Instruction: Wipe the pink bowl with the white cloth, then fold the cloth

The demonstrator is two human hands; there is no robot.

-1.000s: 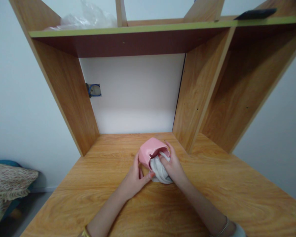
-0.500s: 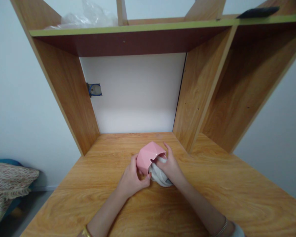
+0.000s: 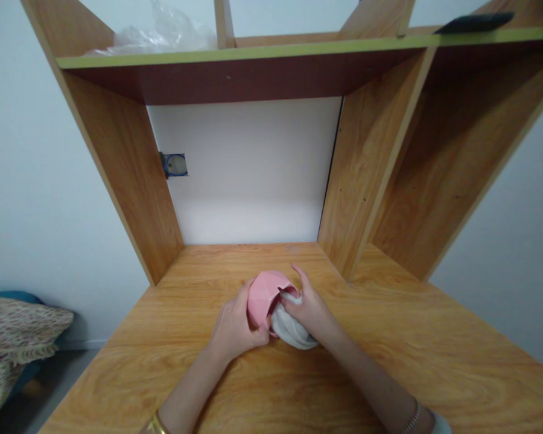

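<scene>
A glossy pink faceted bowl [image 3: 266, 294] is tipped on its side above the desk, its mouth turned to the right and toward me. A small notch shows in its rim. My left hand [image 3: 238, 322] grips it from the left, thumb near the lower rim. Bunched in my right hand [image 3: 308, 307] is a pale grey-white cloth [image 3: 292, 328], partly pushed into the bowl's mouth. The fingers of that hand are largely hidden by the bowl and cloth, while the thumb sticks up outside.
The wooden desk [image 3: 163, 361] carries a hutch with upright panels and a green-edged shelf [image 3: 276, 53]. A clear plastic bag [image 3: 167, 33] and a dark flat object [image 3: 475, 23] lie up there. An uncovered wall box [image 3: 175, 164] shows at the back left. A woven throw [image 3: 18, 322] is at far left.
The bowl has turned and shifted slightly left and toward me. My right hand and the cloth have moved a little with it, still at the bowl's mouth.
</scene>
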